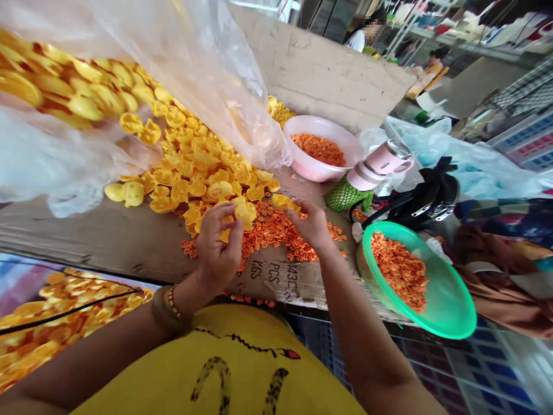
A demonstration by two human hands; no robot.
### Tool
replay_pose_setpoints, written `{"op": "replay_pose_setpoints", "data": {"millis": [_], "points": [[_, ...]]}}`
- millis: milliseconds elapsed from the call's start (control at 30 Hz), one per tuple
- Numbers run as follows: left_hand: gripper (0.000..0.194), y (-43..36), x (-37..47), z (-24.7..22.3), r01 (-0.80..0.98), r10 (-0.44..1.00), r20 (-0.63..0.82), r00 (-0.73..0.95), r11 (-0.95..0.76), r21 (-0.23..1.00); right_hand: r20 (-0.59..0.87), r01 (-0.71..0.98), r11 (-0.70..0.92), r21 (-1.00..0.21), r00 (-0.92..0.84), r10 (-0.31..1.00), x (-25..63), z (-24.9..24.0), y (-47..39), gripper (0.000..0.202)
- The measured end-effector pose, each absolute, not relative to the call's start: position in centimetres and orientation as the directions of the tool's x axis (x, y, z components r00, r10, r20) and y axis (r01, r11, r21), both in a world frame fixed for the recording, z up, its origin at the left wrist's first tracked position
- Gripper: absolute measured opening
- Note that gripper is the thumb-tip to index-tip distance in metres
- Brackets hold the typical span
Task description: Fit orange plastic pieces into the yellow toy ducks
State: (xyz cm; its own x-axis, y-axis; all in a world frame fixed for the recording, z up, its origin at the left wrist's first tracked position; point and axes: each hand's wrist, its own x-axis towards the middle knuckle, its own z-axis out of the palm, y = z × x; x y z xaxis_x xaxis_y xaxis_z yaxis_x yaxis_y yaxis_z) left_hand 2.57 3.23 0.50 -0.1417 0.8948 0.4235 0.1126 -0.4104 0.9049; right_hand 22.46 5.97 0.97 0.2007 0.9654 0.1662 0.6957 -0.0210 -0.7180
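My left hand has its fingers curled round a hollow yellow plastic shell, which looks like a toy part. To its right, my right hand pinches another yellow plastic piece between thumb and fingers. Both hands are over a spread of small orange plastic pieces on the cardboard-covered table. Just beyond the left hand, a large heap of yellow shells spills from a clear plastic bag.
A pink bowl and a tilted green basin hold orange pieces. Between them are a pink tumbler in a green net sleeve and a black bag. More yellow shells lie lower left. Two people are in the background.
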Motion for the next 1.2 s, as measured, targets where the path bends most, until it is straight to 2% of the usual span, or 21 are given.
{"op": "replay_pose_setpoints", "data": {"millis": [67,133,200,267,333,367,467,600,633,667,800,867,933,1067,1133,1200], "points": [[0.044,3.1,4.1,1.3,-0.050,0.933,0.361,0.000,-0.360,0.931,0.089,0.414,0.036,-0.909,0.110,0.990,22.3,2.9,4.1,0.036],[0.052,3.2,5.3,2.1,-0.226,0.947,0.270,0.174,-0.228,0.947,0.021,0.222,0.038,-0.974,-0.076,0.997,22.4,4.2,2.1,0.037],[0.043,3.4,5.9,2.5,-0.324,0.947,0.165,0.276,-0.070,0.944,-0.016,0.181,0.003,-0.983,-0.106,0.994,23.2,4.4,0.5,0.041],[0.031,3.5,5.7,2.4,-0.295,0.960,0.029,0.279,0.057,0.954,0.007,0.296,-0.013,-0.955,0.069,0.998,24.5,3.1,-0.4,0.043],[0.030,3.4,5.1,1.9,-0.195,0.967,-0.117,0.225,0.163,0.967,0.081,0.476,-0.043,-0.878,0.237,0.968,25.8,0.8,-0.9,0.044],[0.032,3.3,4.7,1.6,-0.145,0.963,-0.173,0.207,0.205,0.968,0.104,0.537,-0.056,-0.842,0.263,0.959,26.1,-0.4,-1.1,0.041],[0.030,2.5,3.7,0.8,-0.065,0.946,-0.239,0.217,0.259,0.964,0.134,0.659,-0.073,-0.749,0.258,0.957,25.5,-3.7,-1.8,0.024],[0.020,1.5,2.5,0.6,-0.111,0.892,-0.352,0.282,0.395,0.912,0.192,0.895,-0.118,-0.431,0.219,0.957,23.2,-5.1,-3.0,0.009],[0.018,1.4,2.2,0.7,-0.141,0.862,-0.402,0.310,0.460,0.877,0.199,0.916,-0.118,-0.384,0.207,0.958,22.8,-4.9,-3.2,0.008],[0.017,1.3,1.9,0.7,-0.174,0.830,-0.447,0.334,0.521,0.836,0.212,0.910,-0.110,-0.400,0.209,0.955,22.6,-4.5,-3.3,0.005],[0.015,1.1,1.1,0.8,-0.264,0.750,-0.545,0.375,0.650,0.713,0.289,0.733,-0.034,-0.679,0.309,0.906,21.4,-2.3,-3.4,0.008],[0.016,0.8,1.0,1.0,-0.288,0.721,-0.552,0.418,0.682,0.672,0.267,0.546,0.036,-0.837,0.351,0.897,19.9,-1.3,-3.2,0.017],[0.018,0.5,0.8,1.2,-0.329,0.683,-0.524,0.509,0.717,0.614,0.210,0.335,0.083,-0.939,0.365,0.907,17.8,-0.8,-3.0,0.025],[0.024,0.3,0.4,1.2,-0.295,0.518,-0.532,0.670,0.843,0.449,0.047,0.055,0.029,-0.998,0.366,0.929,14.9,-0.2,-3.0,0.032],[0.027,0.3,0.2,0.9,-0.217,0.386,-0.533,0.753,0.910,0.352,-0.087,-0.081,-0.072,-0.994,0.198,0.976,14.8,0.3,-3.3,0.035],[0.033,0.2,0.3,0.6,-0.161,0.280,-0.469,0.838,0.947,0.278,-0.192,-0.113,-0.195,-0.974,-0.032,0.981,15.3,1.1,-3.5,0.034]]}}
